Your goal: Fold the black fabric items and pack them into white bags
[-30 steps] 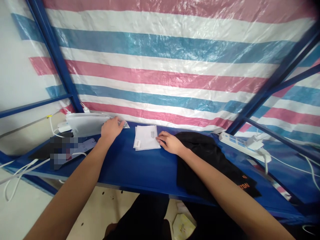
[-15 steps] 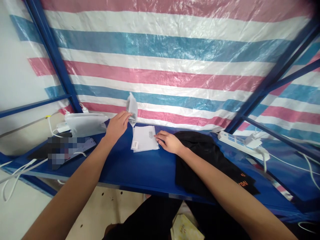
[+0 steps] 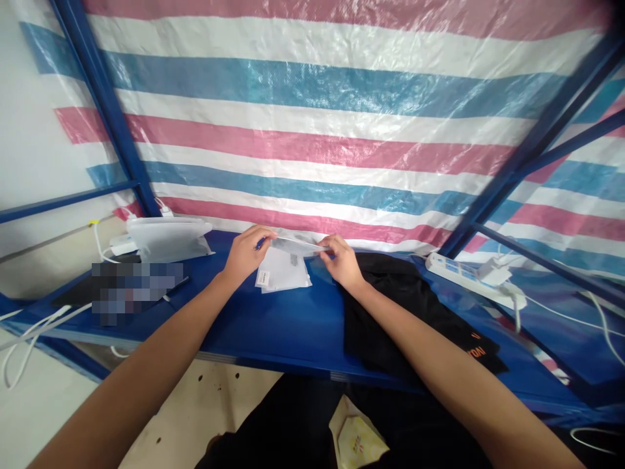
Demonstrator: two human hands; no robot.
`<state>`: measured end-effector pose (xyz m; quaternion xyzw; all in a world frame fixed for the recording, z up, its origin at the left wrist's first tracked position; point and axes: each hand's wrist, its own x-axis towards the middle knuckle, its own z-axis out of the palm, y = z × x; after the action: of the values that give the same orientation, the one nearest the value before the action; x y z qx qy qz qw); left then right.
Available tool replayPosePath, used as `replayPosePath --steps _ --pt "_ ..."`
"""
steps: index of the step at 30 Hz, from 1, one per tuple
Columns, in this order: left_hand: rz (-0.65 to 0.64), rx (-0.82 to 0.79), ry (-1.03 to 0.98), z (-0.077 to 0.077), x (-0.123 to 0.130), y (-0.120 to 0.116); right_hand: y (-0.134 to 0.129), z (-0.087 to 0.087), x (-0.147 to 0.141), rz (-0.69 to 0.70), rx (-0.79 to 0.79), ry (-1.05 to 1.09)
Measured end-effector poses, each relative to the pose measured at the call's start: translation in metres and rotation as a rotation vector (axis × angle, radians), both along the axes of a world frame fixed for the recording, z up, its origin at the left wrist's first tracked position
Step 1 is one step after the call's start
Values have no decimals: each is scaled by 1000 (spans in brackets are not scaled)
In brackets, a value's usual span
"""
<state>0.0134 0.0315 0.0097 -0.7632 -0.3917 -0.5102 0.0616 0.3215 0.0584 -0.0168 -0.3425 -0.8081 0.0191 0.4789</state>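
A translucent plastic bag (image 3: 299,246) is stretched level between my two hands, just above the tabletop. My left hand (image 3: 248,254) pinches its left end between thumb and fingers. At the right end, my right hand (image 3: 344,262) grips it the same way. Under and in front of it, a small pile of frosted plastic bags (image 3: 284,272) lies flat on the blue table (image 3: 273,326). The pile carries a white label at its lower left corner and small printed text. Part of the pile is hidden behind the held bag.
Folded black cloth (image 3: 375,319) with orange lettering lies to the right, partly under my right forearm. Beyond it sits a white power strip (image 3: 452,273) with plugs. At left are more frosted bags (image 3: 170,240), white cables (image 3: 41,332) and a blurred-out item. Blue posts frame a striped sheet (image 3: 312,150).
The bag that hung upright from my left hand is now stretched flat between both hands. My right hand has left the pile and taken the bag's other end.
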Motion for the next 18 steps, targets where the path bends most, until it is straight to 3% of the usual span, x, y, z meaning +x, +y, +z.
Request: replayPosePath --steps 4,9,12,18 --pt "26 -94 -17 -9 4 7 7 3 7 -65 37 62" --pt "21 -174 190 -19 6 12 11 -3 16 -57 -56 114" --pt "44 -93 282 -15 15 7 6 -1 14 -32 -91 187" --pt "-107 70 284 -5 56 3 -15 11 2 43 -80 134"
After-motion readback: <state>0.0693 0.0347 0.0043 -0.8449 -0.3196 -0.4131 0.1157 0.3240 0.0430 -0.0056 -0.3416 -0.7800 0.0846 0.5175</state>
